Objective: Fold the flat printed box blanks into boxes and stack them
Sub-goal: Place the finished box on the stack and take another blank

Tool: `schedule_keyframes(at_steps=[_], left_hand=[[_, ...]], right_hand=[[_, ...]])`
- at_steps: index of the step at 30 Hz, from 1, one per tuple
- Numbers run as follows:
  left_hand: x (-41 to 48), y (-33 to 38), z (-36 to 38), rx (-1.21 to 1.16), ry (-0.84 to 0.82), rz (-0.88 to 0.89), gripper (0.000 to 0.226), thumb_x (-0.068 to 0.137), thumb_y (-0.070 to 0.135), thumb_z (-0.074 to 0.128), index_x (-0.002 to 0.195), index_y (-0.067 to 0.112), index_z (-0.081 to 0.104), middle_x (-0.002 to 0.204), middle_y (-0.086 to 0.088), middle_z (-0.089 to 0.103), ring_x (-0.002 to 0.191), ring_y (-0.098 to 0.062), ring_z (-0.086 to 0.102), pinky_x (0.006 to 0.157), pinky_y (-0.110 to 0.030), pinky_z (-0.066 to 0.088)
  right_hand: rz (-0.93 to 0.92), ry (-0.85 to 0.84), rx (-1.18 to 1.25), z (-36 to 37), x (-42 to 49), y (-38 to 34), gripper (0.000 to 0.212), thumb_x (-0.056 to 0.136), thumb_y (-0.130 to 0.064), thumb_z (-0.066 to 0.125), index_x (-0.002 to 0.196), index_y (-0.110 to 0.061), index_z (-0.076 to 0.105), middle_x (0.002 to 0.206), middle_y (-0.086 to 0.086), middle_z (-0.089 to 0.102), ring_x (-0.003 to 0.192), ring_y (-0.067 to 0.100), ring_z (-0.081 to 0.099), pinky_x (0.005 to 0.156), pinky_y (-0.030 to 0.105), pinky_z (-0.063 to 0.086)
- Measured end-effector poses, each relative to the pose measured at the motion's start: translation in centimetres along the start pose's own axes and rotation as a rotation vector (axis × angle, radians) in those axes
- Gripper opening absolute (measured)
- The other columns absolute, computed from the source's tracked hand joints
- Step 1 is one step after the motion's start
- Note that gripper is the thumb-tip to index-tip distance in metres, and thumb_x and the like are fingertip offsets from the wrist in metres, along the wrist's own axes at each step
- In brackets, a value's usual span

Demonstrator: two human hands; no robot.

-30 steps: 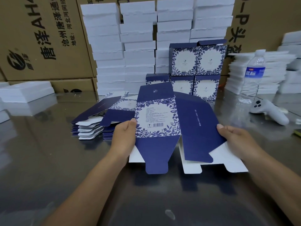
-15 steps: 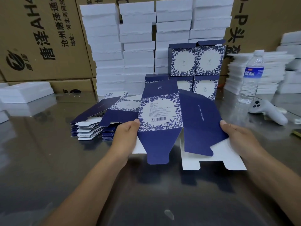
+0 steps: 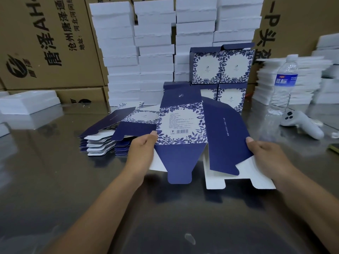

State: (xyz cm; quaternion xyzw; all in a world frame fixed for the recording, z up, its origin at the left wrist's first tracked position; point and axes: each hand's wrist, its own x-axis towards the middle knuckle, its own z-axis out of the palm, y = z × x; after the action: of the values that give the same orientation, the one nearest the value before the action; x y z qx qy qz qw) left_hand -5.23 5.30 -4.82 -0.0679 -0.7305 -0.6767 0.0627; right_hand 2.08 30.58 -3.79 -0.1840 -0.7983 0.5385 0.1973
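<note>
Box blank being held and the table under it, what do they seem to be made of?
The box blank looks like thin paperboard: printed matte navy and floral outside, plain white inside, with crisp die-cut flaps and fold lines. The table appears to be brushed metal, probably stainless steel: grey, with soft blurred reflections across its surface.

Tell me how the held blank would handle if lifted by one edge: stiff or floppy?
Probably light: left hand and right hand hold the blank by pinches at its edges. Likely stiff within panels, which look flat, but hinging at creases: the right panel angles off. By one edge, its flaps would probably swing.
</note>
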Motion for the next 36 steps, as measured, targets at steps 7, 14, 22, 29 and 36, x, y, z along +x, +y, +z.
schedule_keyframes(at_steps=[7,14,22,29,36], left_hand=[[-0.2,0.2,0.1,-0.016,-0.074,-0.051,0.042,0.099,0.033,0.046,0.071,0.016,0.072,0.077,-0.001,0.072,0.075,-0.019,0.063,0.073,-0.030,0.042],[0.0,0.3,-0.3,-0.030,-0.009,-0.020,0.039,0.099,0.029,0.046,0.081,0.003,0.068,0.080,-0.005,0.070,0.078,-0.020,0.059,0.076,-0.033,0.042],[-0.1,1.1,-0.6,-0.255,-0.048,-0.155,0.032,0.097,0.032,0.051,0.078,0.017,0.072,0.072,0.001,0.072,0.067,-0.017,0.067,0.076,-0.036,0.048],[-0.7,1.3,0.4,-0.465,-0.240,-0.160,0.014,0.099,0.028,0.043,0.096,0.027,0.057,0.084,0.007,0.071,0.073,-0.009,0.067,0.055,-0.026,0.053],[-1.4,1.8,1.3,-0.361,-0.310,-0.097,0.032,0.102,0.031,0.035,0.128,0.028,0.055,0.121,-0.002,0.065,0.094,-0.017,0.061,0.089,-0.040,0.050]], right_hand=[[0.006,0.057,0.044,-0.1,0.0,-0.1,0.044,0.099,-0.033,0.045,0.063,-0.012,0.059,0.057,-0.001,0.057,0.050,0.018,0.050,0.045,0.022,0.038],[0.079,-0.009,0.261,0.1,-0.3,-0.4,0.038,0.094,-0.041,0.050,0.068,-0.015,0.061,0.042,-0.010,0.060,0.033,0.005,0.055,0.029,0.012,0.035],[-0.019,-0.038,0.164,0.4,0.3,1.0,0.041,0.097,-0.025,0.050,0.059,-0.012,0.059,0.047,-0.003,0.055,0.036,0.006,0.045,0.036,0.011,0.031],[-0.295,0.072,-0.187,1.5,-0.1,1.6,0.024,0.097,-0.025,0.045,0.081,-0.013,0.058,0.067,0.000,0.058,0.065,0.017,0.053,0.057,0.028,0.038],[-0.425,-0.028,-0.278,1.8,-0.1,2.0,0.034,0.099,-0.030,0.037,0.098,-0.012,0.066,0.092,0.007,0.068,0.088,0.025,0.062,0.084,0.044,0.049]])
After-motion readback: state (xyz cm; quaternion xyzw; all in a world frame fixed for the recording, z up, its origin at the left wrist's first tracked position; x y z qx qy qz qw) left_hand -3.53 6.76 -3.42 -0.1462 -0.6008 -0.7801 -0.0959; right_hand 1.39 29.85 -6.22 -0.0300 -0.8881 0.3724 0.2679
